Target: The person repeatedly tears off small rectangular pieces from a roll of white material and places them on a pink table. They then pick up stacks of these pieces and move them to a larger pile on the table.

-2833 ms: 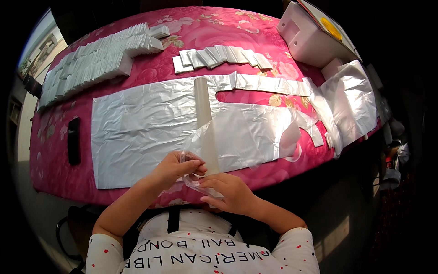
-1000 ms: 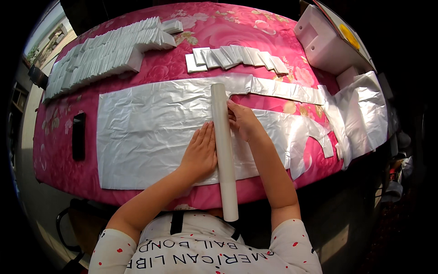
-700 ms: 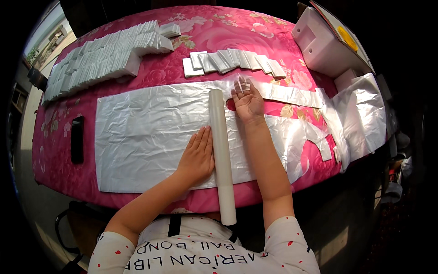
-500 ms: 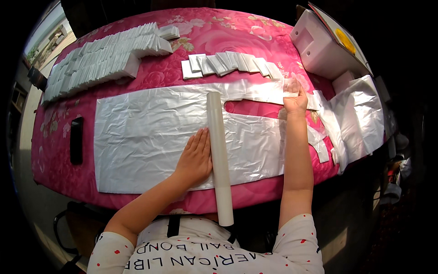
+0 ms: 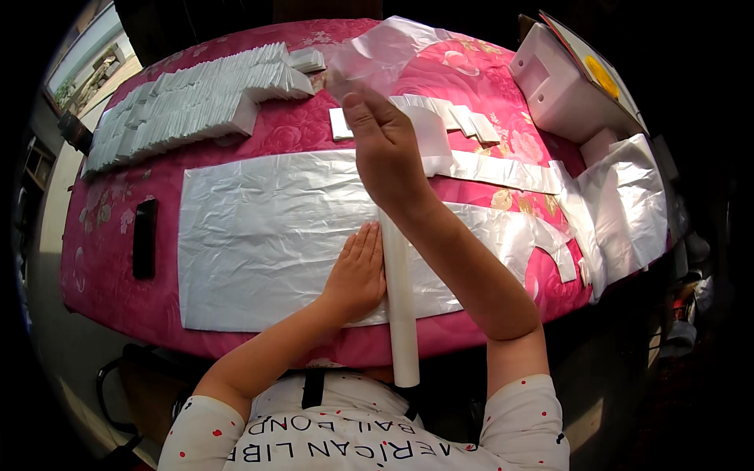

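White plastic vest-style bags lie spread flat across the table in front of me. My left hand rests palm down on them, fingers stretched out, its edge against a pale round tube. The tube lies crosswise over the bags, its near end sticking out past the table edge; my right forearm covers its far part. Raised above the bags, my right hand is closed on a thin plastic bag, whose translucent film spreads up and away over the far side of the table. The bag handles extend to the right.
Rows of folded white packets stand at the far left, with a shorter row behind the bags. A black phone-like object lies left. At right are a white foam box and crumpled plastic. Pink floral cloth covers the table.
My right hand has moved from the handles at the right up and leftward, lifting a plastic bag with it. My left hand stays flat beside the tube. The whole view has shifted slightly.
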A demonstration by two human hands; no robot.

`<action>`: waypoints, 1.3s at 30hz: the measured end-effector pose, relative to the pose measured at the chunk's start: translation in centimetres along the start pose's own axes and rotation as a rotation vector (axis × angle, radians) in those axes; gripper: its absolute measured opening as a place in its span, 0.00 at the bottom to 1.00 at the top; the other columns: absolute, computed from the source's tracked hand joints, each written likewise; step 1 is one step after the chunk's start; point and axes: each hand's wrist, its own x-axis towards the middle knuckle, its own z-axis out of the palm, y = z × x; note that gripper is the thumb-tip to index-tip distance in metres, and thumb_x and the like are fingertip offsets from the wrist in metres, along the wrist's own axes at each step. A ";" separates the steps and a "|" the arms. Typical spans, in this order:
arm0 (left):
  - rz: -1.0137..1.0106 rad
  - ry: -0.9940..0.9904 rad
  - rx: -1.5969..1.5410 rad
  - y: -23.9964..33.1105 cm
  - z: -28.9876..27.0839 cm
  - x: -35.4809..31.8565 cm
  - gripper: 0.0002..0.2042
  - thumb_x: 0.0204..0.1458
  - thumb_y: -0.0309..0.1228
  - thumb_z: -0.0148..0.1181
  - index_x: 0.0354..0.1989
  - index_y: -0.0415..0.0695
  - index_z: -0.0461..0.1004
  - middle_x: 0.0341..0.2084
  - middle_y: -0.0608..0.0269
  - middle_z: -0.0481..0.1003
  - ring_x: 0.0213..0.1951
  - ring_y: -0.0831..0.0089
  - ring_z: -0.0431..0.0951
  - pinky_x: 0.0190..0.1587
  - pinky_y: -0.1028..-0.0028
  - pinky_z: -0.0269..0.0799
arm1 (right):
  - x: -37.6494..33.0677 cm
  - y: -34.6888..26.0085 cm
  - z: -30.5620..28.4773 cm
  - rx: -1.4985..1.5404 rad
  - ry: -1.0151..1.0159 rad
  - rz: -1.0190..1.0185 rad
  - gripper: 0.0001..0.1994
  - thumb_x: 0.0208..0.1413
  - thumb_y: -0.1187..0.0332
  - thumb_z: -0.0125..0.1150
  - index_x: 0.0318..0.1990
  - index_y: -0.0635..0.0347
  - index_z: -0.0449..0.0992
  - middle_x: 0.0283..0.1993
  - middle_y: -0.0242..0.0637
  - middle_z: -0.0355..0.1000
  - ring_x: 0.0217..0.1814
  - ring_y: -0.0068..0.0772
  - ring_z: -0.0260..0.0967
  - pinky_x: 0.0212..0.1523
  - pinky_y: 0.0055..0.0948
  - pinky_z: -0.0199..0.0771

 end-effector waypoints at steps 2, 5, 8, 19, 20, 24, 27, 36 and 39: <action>-0.021 0.097 0.092 -0.2 1.1 -0.5 0.28 0.54 0.36 0.38 0.59 0.27 0.50 0.61 0.39 0.50 0.65 0.51 0.44 0.66 0.60 0.36 | -1.6 1.7 8.4 -0.191 -0.234 0.032 0.16 0.60 0.63 0.44 0.48 0.67 0.69 0.32 0.42 0.71 0.33 0.36 0.64 0.38 0.33 0.64; 0.054 0.123 0.250 -1.5 2.8 -0.1 0.28 0.54 0.36 0.38 0.59 0.27 0.50 0.61 0.38 0.50 0.65 0.52 0.45 0.65 0.59 0.38 | -5.2 7.4 17.9 -0.343 -0.285 -0.137 0.17 0.58 0.65 0.43 0.50 0.65 0.67 0.50 0.50 0.68 0.56 0.53 0.60 0.56 0.46 0.57; 0.036 0.083 0.169 -0.2 2.3 0.2 0.28 0.53 0.33 0.37 0.60 0.27 0.50 0.61 0.38 0.50 0.65 0.52 0.45 0.65 0.58 0.40 | -6.8 10.6 20.9 -0.476 -0.484 0.001 0.19 0.58 0.64 0.43 0.54 0.65 0.65 0.57 0.51 0.62 0.64 0.54 0.51 0.62 0.46 0.48; -0.230 0.260 -0.866 -2.4 -1.5 2.0 0.26 0.53 0.30 0.41 0.61 0.32 0.49 0.61 0.45 0.50 0.52 0.57 0.65 0.53 0.64 0.61 | -10.6 2.7 7.5 -0.242 -0.626 -0.163 0.22 0.54 0.65 0.52 0.56 0.64 0.63 0.60 0.48 0.59 0.66 0.50 0.49 0.62 0.40 0.52; -0.287 0.229 -1.100 -2.6 -2.2 3.2 0.26 0.54 0.32 0.40 0.61 0.32 0.49 0.61 0.44 0.50 0.48 0.58 0.69 0.49 0.65 0.66 | -11.0 1.8 4.8 -0.309 -0.570 -0.258 0.21 0.52 0.68 0.54 0.54 0.64 0.65 0.59 0.47 0.60 0.64 0.50 0.53 0.61 0.40 0.55; -0.560 0.280 -1.781 -4.4 -4.5 7.4 0.29 0.59 0.41 0.34 0.61 0.30 0.45 0.60 0.47 0.53 0.43 0.61 0.73 0.42 0.70 0.69 | -13.0 1.4 -2.6 -0.564 -0.384 -0.189 0.18 0.51 0.70 0.54 0.51 0.62 0.69 0.57 0.44 0.64 0.63 0.47 0.56 0.60 0.40 0.56; -0.746 0.140 -1.969 -4.2 -4.8 9.1 0.32 0.60 0.47 0.29 0.61 0.28 0.44 0.59 0.49 0.55 0.46 0.59 0.72 0.44 0.69 0.70 | -15.0 3.1 -6.8 -0.724 -0.295 -0.076 0.18 0.51 0.70 0.54 0.51 0.63 0.69 0.56 0.44 0.64 0.63 0.48 0.55 0.60 0.40 0.55; -0.795 0.114 -1.767 -6.0 -6.1 6.2 0.32 0.59 0.51 0.28 0.56 0.31 0.54 0.52 0.47 0.64 0.43 0.62 0.73 0.43 0.70 0.71 | -17.3 5.8 -11.1 -0.908 -0.622 -0.058 0.29 0.56 0.50 0.45 0.59 0.61 0.60 0.66 0.47 0.50 0.69 0.49 0.44 0.65 0.41 0.45; -0.741 0.118 -1.678 -8.3 -7.7 1.3 0.31 0.59 0.52 0.28 0.54 0.35 0.60 0.46 0.49 0.69 0.40 0.67 0.75 0.41 0.71 0.71 | -16.7 6.7 -9.4 -0.897 -0.698 -0.116 0.33 0.56 0.43 0.38 0.60 0.59 0.59 0.67 0.47 0.46 0.71 0.48 0.38 0.67 0.41 0.39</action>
